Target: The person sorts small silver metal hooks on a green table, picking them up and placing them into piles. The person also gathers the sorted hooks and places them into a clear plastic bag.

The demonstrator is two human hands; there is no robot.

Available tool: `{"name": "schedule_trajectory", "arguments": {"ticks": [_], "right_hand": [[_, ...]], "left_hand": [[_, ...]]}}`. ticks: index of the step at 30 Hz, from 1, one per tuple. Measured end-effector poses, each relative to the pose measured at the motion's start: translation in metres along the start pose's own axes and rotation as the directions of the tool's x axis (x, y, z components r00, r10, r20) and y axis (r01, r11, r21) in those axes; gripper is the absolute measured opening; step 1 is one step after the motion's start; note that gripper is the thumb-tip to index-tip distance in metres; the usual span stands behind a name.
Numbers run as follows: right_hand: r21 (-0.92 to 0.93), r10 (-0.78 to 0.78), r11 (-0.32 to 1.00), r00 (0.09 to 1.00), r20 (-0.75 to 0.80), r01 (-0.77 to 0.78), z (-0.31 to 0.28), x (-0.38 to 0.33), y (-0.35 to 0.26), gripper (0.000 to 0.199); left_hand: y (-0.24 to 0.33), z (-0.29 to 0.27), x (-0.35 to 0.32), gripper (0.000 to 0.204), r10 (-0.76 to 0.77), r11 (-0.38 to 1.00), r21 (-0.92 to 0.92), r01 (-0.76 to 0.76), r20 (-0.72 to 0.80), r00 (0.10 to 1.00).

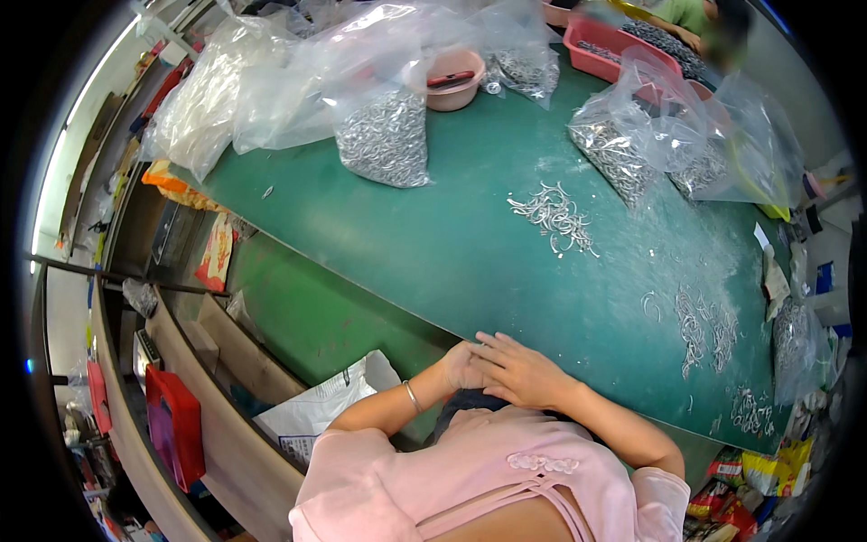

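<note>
My left hand (462, 366) and my right hand (524, 370) meet at the near edge of the green table (388, 244). The right one lies over the left, its fingers stretched out, and nothing shows in it. Most of the left hand's fingers are hidden beneath it. Beyond my hands lies a loose pile of small curved silvery metal pieces (553, 217). More of these curved pieces (704, 330) are spread on the right of the table, with another small cluster (752, 411) by the right corner.
A clear plastic bag full of metal pieces (384, 140) stands at the far left, beside a pink bowl (454, 79). More filled bags (619, 149) and a red basin (587, 59) are at the far right. A person (691, 27) sits behind. A white sack (330, 402) lies below on the left.
</note>
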State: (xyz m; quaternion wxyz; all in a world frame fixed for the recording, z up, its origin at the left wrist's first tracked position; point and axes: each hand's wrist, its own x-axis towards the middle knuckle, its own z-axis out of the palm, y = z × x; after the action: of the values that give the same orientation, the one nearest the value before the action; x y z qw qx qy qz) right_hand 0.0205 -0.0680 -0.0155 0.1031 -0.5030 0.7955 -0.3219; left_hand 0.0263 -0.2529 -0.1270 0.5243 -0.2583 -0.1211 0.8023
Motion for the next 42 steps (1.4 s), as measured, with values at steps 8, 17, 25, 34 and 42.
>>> {"name": "schedule_trajectory", "arguments": {"ticks": [8,17,25,34,42], "right_hand": [[0.176,-0.043,0.983,0.998,-0.045,0.050,0.016,-0.018,-0.006,0.044],[0.533,0.489,0.832,0.658,-0.572,-0.155,-0.051,-0.060,0.000,0.028],[0.667,0.670,0.742,0.064,-0.739,-0.069,-0.064,-0.134,0.023,0.026],[0.674,0.673,0.738,-0.045,-0.739,-0.040,-0.052,-0.165,0.022,0.026],[0.667,0.666,0.745,-0.028,-0.745,-0.029,-0.052,-0.177,0.021,0.023]], "left_hand": [[0.014,-0.022,0.001,0.037,-0.055,0.990,0.135,0.051,0.024,0.998],[-0.027,-0.006,-0.004,0.040,0.219,0.902,0.409,-0.135,-0.164,0.962],[-0.062,0.105,-0.016,0.025,0.255,0.885,0.449,-0.126,-0.239,0.937],[-0.105,0.351,0.176,0.027,0.240,0.917,0.311,-0.251,0.072,0.968],[-0.129,0.490,0.371,0.025,0.342,0.739,0.498,-0.455,0.305,0.889]]}}
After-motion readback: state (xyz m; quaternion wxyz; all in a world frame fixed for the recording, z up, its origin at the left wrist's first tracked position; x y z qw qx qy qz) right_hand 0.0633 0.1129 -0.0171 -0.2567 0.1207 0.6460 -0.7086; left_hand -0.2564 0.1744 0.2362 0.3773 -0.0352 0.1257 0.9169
